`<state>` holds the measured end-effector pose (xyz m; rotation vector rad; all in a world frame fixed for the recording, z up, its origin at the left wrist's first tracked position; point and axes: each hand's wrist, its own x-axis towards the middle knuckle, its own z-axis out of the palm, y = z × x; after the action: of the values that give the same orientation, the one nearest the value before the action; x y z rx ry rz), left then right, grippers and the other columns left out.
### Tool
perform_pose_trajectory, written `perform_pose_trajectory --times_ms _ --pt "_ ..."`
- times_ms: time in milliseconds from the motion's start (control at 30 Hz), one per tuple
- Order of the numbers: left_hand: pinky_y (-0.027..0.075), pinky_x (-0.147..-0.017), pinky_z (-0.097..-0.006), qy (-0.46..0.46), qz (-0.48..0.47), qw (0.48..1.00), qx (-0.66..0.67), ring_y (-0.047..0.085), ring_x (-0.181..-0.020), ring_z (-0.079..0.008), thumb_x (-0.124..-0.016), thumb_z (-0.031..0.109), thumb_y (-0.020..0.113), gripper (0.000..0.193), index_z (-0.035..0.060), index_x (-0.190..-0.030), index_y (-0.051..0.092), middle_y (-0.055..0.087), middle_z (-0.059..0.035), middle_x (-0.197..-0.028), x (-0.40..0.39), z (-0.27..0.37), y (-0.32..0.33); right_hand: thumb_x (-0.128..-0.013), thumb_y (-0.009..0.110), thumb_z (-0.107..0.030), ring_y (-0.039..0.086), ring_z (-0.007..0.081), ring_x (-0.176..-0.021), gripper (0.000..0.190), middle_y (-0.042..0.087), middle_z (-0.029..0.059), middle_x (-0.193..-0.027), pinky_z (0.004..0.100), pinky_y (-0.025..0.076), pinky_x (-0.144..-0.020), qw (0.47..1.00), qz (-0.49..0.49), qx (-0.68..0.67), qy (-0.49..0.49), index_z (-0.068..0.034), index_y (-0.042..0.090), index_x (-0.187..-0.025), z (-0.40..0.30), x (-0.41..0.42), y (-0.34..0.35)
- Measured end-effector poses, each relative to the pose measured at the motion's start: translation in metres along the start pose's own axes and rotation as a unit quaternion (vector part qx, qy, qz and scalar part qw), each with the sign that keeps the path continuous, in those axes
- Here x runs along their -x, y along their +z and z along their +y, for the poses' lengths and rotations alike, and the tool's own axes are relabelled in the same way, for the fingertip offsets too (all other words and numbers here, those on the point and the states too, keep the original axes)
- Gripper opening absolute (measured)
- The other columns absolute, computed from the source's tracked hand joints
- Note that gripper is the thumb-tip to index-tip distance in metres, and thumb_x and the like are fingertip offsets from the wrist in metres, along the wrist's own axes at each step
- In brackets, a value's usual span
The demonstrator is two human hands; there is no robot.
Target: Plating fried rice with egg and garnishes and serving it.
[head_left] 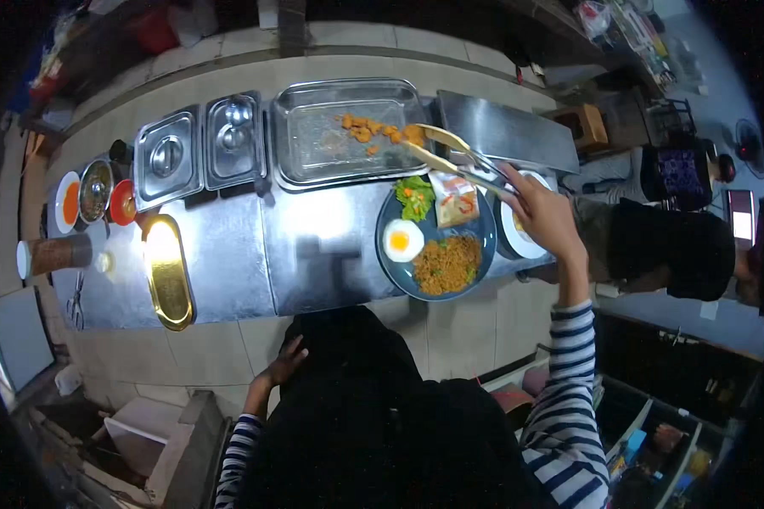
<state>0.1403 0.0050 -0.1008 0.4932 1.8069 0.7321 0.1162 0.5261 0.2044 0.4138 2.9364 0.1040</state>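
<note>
My right hand (541, 210) grips metal tongs with pale flat tips (449, 143). The tips are around an orange-brown piece of fried food (413, 134) at the right side of a deep steel pan (305, 146). More small fried pieces (363, 127) lie loose in that pan. Below the tongs stands a dark blue-grey plate (395, 277). It bears fried noodles or rice (447, 264), a fried egg (402, 240), green lettuce with orange bits (415, 196) and a printed packet (455, 200). My left hand (285, 361) hangs by my dark clothing, holding nothing.
On the steel table (226, 254) stand two lidded steel pans (169, 153), a gold oval tray (165, 280), a red bowl (122, 202) and a jar (57, 254). A white plate (522, 238) sits partly behind my right hand. Another person's dark sleeve (668, 248) is at right.
</note>
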Motion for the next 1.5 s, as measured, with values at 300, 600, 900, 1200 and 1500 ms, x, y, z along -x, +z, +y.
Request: perform_pose_trajectory --times_ms 300,600,900,1200,1500 --pt "0.036 -0.101 -0.0433 -0.175 -0.167 0.966 -0.089 0.047 -0.118 -0.0409 -0.094 0.052 0.033 0.066 0.0048 -0.14 0.03 0.04 -0.027 -0.136 0.012 0.067 -0.026 -0.088 0.056 -0.027 0.062 0.0311 -0.071 0.046 0.06 0.0119 -0.093 0.0384 0.049 -0.061 0.984 -0.178 0.005 -0.012 -0.02 0.045 -0.133 0.022 0.148 -0.002" --pt "0.034 -0.103 -0.0412 -0.119 -0.114 0.975 -0.15 0.045 -0.12 -0.0396 -0.089 0.065 0.024 0.084 -0.0043 -0.135 0.035 0.045 -0.0277 -0.131 0.007 0.097 0.001 -0.087 0.057 -0.029 0.061 0.0295 -0.066 0.052 0.057 0.0102 -0.088 0.0392 0.049 -0.056 0.986 -0.155 0.038 -0.049 -0.018 0.039 -0.136 0.013 0.174 0.048" --pt "0.032 -0.105 -0.0393 -0.153 -0.1 0.971 -0.156 0.043 -0.123 -0.0381 -0.087 0.068 0.026 0.088 -0.0054 -0.135 0.036 0.044 -0.0272 -0.132 0.002 0.087 0.025 -0.087 0.057 -0.028 0.061 0.0268 -0.066 0.051 0.056 0.0098 -0.089 0.0369 0.05 -0.056 0.992 -0.1 0.032 -0.063 -0.019 0.041 -0.134 -0.005 0.168 0.039" --pt "0.034 -0.104 -0.0389 -0.156 -0.103 0.976 -0.111 0.045 -0.122 -0.038 -0.087 0.068 0.028 0.088 -0.0056 -0.135 0.036 0.046 -0.0269 -0.131 0.009 0.065 0.029 -0.087 0.057 -0.026 0.062 0.0248 -0.067 0.051 0.055 0.0082 -0.091 0.0362 0.05 -0.06 0.987 -0.112 0.09 -0.072 -0.021 0.04 -0.135 -0.015 0.151 0.05" --pt "0.035 -0.103 -0.0382 -0.141 -0.105 0.984 -0.022 0.046 -0.12 -0.0372 -0.089 0.064 0.03 0.082 -0.0038 -0.135 0.037 0.046 -0.0264 -0.131 0.004 0.067 0.021 -0.088 0.055 -0.026 0.06 0.0242 -0.072 0.05 0.053 0.0077 -0.088 0.0369 0.048 -0.058 0.989 -0.055 0.107 -0.081 -0.021 0.041 -0.136 -0.004 0.165 0.047"
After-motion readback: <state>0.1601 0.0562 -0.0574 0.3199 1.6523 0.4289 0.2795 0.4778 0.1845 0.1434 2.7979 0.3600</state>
